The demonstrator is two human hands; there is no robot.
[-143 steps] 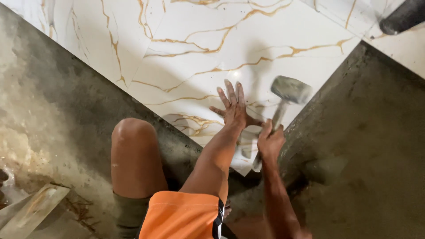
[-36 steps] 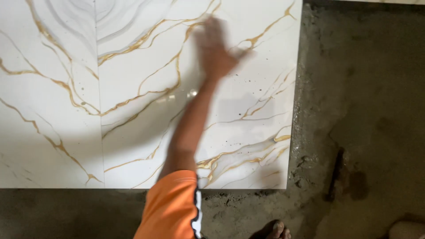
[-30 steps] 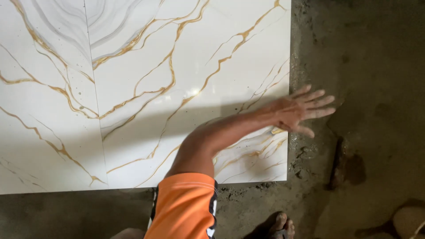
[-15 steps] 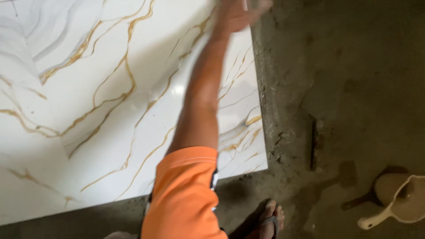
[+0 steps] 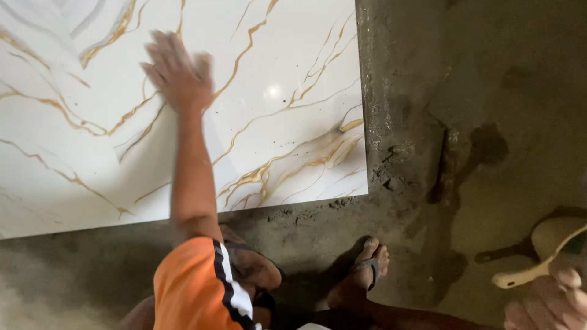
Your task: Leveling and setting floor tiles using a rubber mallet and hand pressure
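My left hand (image 5: 176, 72) lies flat on a glossy white floor tile with gold veins (image 5: 287, 91), fingers spread and blurred by motion. My left arm, in an orange sleeve with a black and white stripe (image 5: 199, 290), reaches up across the tile. My right hand (image 5: 547, 302) shows at the bottom right corner, its fingers curled just under the cream handle of a pale scoop-like tool (image 5: 532, 274). The frame edge cuts off the hand, so its grip is unclear.
Grey wet mortar bed (image 5: 489, 122) runs along the tile's right and near edges, with lumps by the corner. My feet in dark sandals (image 5: 367, 272) stand on the mortar just below the tile edge. A seam with another tile (image 5: 92, 140) runs on the left.
My left hand has swept from the tile's upper right edge leftward to its middle. The view shifted right and my right hand has come into sight by the cream handle.
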